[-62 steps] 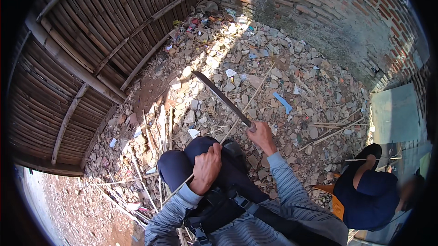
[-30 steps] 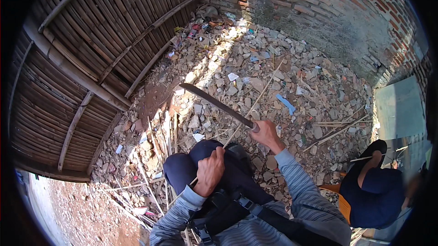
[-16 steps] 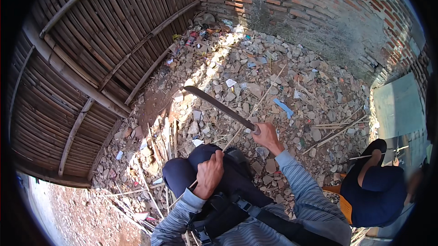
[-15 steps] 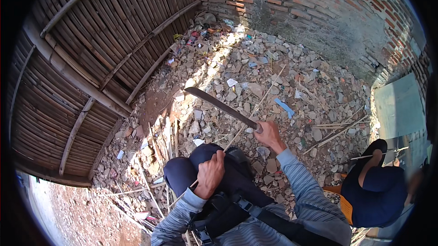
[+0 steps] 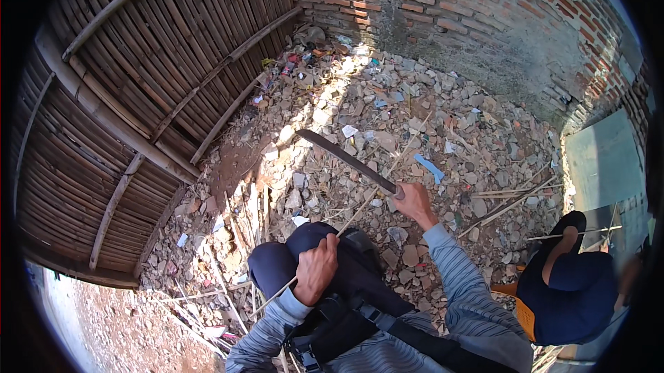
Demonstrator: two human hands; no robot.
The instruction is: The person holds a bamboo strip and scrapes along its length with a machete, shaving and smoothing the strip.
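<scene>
My right hand (image 5: 413, 201) grips the handle of a long dark machete (image 5: 344, 158), whose blade points up and to the left over the rubble. My left hand (image 5: 315, 269) rests on my raised knee and pinches a thin bamboo strip (image 5: 360, 207). The strip slants from below my left hand up to the right, passing under the blade. Both forearms wear grey striped sleeves.
A woven bamboo fence (image 5: 117, 89) curves along the left. A brick wall (image 5: 456, 13) closes the back. Broken stones, litter and loose bamboo sticks (image 5: 512, 200) cover the ground. Another person in dark blue (image 5: 567, 283) crouches at the right.
The machete has swung slightly to the right and risen a little in my right hand. My left hand has stayed on my knee with the strip.
</scene>
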